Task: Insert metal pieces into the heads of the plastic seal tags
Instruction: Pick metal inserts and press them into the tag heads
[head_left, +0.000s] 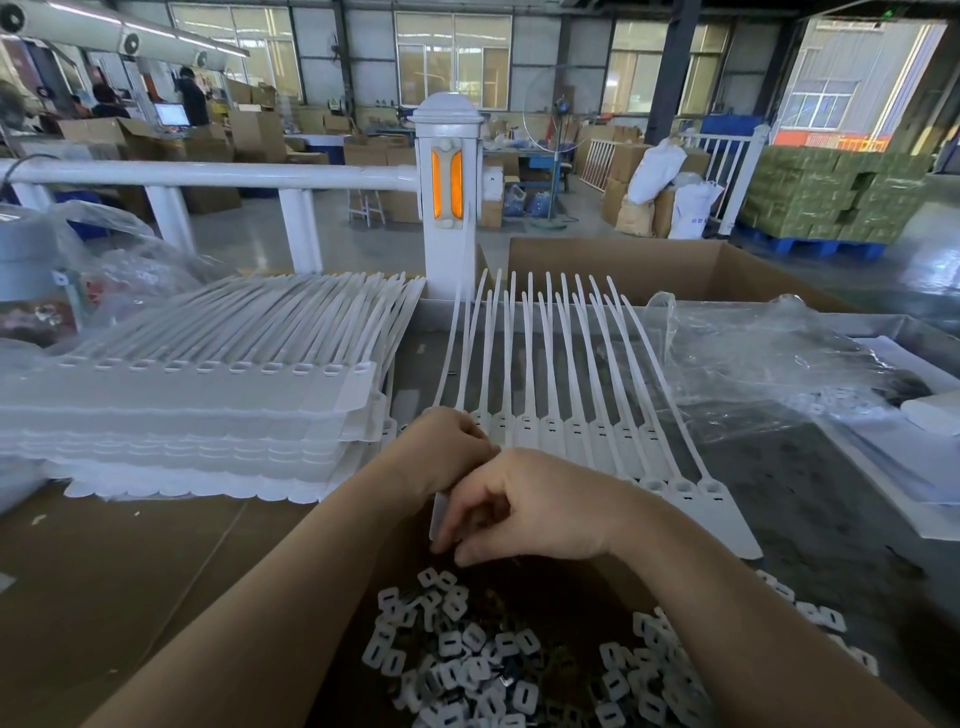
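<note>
A joined strip of white plastic seal tags (576, 431) lies across the dark table, tails pointing away from me. My left hand (447, 449) rests curled on the strip's left end, over the tag heads there. My right hand (524, 506) crosses in front of it, fingers curled down at the left edge of the strip; what the fingertips pinch is hidden. Just below my hands lies a heap of small white and metal pieces (498, 660) with rectangular holes.
A tall stack of tag strips (208, 415) stands at the left on brown cardboard (104, 571). Crumpled clear plastic (769, 364) lies at the right, an open carton (675, 265) behind it. A white railing post (449, 197) rises beyond the table.
</note>
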